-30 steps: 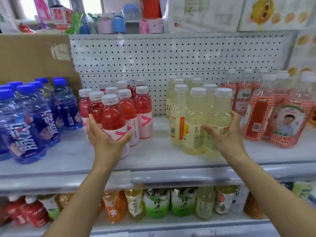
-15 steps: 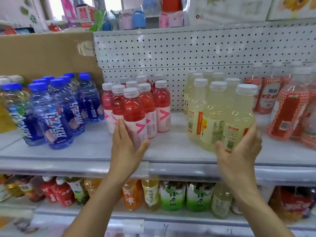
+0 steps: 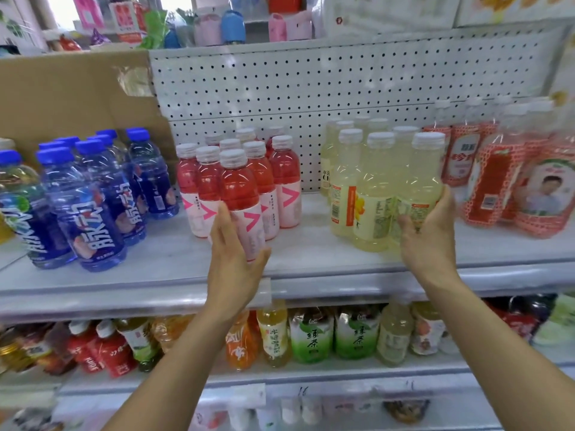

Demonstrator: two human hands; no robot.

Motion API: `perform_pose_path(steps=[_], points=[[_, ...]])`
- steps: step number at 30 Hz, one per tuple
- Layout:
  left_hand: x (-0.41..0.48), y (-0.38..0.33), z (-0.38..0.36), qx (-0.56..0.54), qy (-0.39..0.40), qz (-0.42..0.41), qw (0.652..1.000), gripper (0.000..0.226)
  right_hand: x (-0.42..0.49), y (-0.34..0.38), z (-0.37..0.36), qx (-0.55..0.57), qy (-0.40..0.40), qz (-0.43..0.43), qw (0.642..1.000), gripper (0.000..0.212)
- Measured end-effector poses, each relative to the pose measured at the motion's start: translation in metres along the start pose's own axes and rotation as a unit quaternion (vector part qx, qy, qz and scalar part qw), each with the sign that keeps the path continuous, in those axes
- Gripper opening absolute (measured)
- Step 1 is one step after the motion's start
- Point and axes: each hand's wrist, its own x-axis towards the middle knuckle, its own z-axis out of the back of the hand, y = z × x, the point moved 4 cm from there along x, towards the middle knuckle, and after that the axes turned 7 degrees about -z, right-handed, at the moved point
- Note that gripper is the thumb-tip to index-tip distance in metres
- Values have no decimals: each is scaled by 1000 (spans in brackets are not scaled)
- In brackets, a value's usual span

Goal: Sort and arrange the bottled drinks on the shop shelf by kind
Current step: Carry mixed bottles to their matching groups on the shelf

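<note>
On the grey shelf point(image 3: 311, 253) stand grouped bottles: several blue-capped blue drinks point(image 3: 93, 194) at the left, several red drinks with pink labels point(image 3: 273, 178) in the middle, several pale yellow drinks point(image 3: 373, 188) right of them, and red-patterned bottles point(image 3: 497, 181) at the far right. My left hand point(image 3: 233, 253) grips the lower part of the front red bottle point(image 3: 239, 188). My right hand point(image 3: 429, 234) holds the front right pale yellow bottle point(image 3: 426, 178) round its label. Both bottles stand upright near the shelf's front edge.
A cardboard sheet point(image 3: 62, 98) leans behind the blue bottles, with white pegboard point(image 3: 311, 88) behind the others. The lower shelf point(image 3: 311, 374) carries mixed bottles: red, orange, yellow and green tea kinds. Small items crowd the top ledge point(image 3: 217, 29).
Both hands have closed further round their bottles, the left on the front red one, the right on the front yellow one. The view has shifted slightly right and closer.
</note>
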Motion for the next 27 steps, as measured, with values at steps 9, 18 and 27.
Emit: perform_pose_path(steps=[9, 18, 27], points=[[-11, -7, 4, 20, 43, 15, 999, 106, -43, 4, -4, -85, 46, 15, 995, 76], [-70, 2, 74, 27, 22, -1, 999, 59, -169, 61, -82, -69, 219, 188, 955, 43], [-122, 129, 233, 2, 4, 55, 998, 40, -297, 151, -215, 2, 322, 210, 923, 33]])
